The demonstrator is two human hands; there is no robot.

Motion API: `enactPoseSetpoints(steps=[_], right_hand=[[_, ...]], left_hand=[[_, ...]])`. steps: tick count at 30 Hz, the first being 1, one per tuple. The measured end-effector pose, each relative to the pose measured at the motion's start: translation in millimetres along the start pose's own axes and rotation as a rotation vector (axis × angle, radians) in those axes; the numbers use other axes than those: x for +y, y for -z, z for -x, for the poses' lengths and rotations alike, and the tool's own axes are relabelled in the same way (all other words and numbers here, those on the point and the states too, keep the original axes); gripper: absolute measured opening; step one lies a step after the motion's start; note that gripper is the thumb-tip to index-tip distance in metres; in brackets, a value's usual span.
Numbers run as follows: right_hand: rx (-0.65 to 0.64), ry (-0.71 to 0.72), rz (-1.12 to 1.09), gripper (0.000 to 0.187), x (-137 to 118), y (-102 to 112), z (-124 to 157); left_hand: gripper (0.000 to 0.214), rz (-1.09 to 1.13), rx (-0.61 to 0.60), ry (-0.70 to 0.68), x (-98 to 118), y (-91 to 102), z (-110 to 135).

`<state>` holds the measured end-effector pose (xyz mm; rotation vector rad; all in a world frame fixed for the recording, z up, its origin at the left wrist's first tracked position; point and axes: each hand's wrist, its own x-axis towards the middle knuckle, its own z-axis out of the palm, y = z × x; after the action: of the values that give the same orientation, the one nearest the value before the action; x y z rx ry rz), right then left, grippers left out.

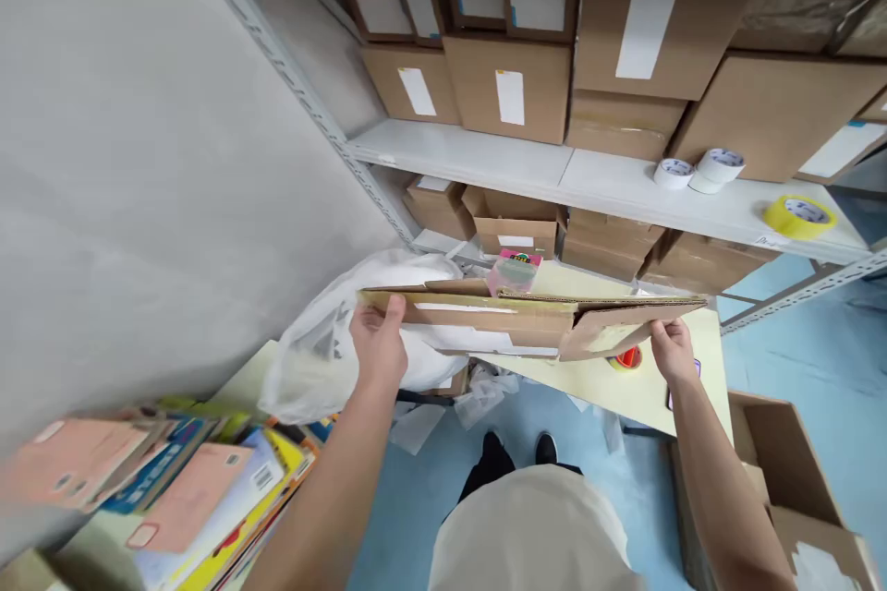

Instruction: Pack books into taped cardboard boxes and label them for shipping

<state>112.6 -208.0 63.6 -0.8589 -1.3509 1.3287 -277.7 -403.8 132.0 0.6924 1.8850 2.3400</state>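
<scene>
A flattened cardboard box (533, 318) spans the space between my two hands, held up above the pale table (554, 374). Torn white label remnants show along its near side. My left hand (380, 342) grips its left end, thumb on top. At the right end, my right hand (672, 349) pinches a loose flap. Behind the cardboard, a pink package (514, 271) stands on the table. Partly hidden under the right flap is a tape roll with a red core (627, 357). A dark-edged phone-like object (695, 371) lies beside my right wrist.
A white plastic bag (311, 360) bulges at the left. Stacked books (214, 489) fill the lower left. Shelves ahead hold boxes (509, 92), white tape rolls (717, 168) and a yellow one (799, 217). An open carton (783, 452) stands on the floor at right.
</scene>
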Motion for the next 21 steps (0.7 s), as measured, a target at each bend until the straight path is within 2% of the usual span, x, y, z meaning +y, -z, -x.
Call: enactPoseSetpoints(steps=[2,5,10,15,21], right_hand=[[0.043,0.023,0.026,0.044,2.2,1.6,-6.8],[0.089,0.055,0.069,0.047,1.8,-3.3,-14.2],[0.074,0.031,0.129,0.049,-2.5,-24.2,-19.2],[0.169,-0.008,0.049,0.046,0.8,-42.7,-25.3],[0.299,-0.060,-0.069,0.041,14.8,-68.9,-40.7]], left_hand=[[0.056,0.040,-0.004,0.034,-4.3,-22.1,-9.7],[0.060,0.072,-0.079,0.053,-14.7,-47.6,-21.2],[0.057,0.076,-0.162,0.043,-31.8,-74.4,-35.8],[0.052,0.072,-0.182,0.030,-51.4,-82.9,-48.6],[0.051,0.017,-0.324,0.099,-76.5,-75.7,-61.1]])
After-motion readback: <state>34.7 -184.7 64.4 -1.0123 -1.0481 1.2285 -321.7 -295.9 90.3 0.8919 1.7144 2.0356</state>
